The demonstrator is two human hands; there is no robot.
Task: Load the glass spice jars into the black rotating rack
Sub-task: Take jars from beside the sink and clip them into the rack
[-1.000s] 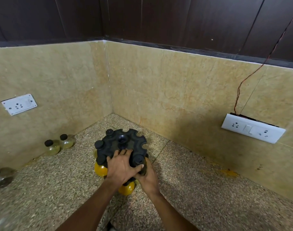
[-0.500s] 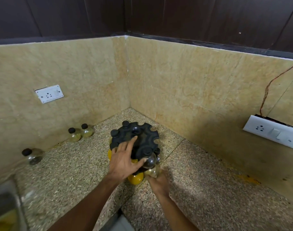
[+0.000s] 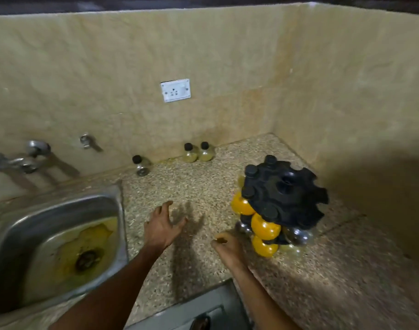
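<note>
- The left hand hovers over the bare counter with fingers spread wide, holding nothing.
- The right hand sits near the base of the rack, its fingers curled in loosely; it is blurred, and nothing shows between the fingers.
- The black rotating rack stands just right of the right hand, on the right part of the speckled stone counter, close to the far-right wall corner.
- Jars already hang in the rack: black caps poke through its top slots on the left side, and orange-filled jars with a few clear ones stack below. The slots on the right rim look open.
- Two glass spice jars with pale yellowish contents stand side by side, touching, against the far wall, well apart from both hands.
- A single clear jar stands to their left, also at the wall, near the sink's far corner.
- Between the hands and those jars the counter is open.
- The steel sink drops away at the left; its rim runs just left of the left hand.
- The counter's near edge lies under the forearms.
</note>
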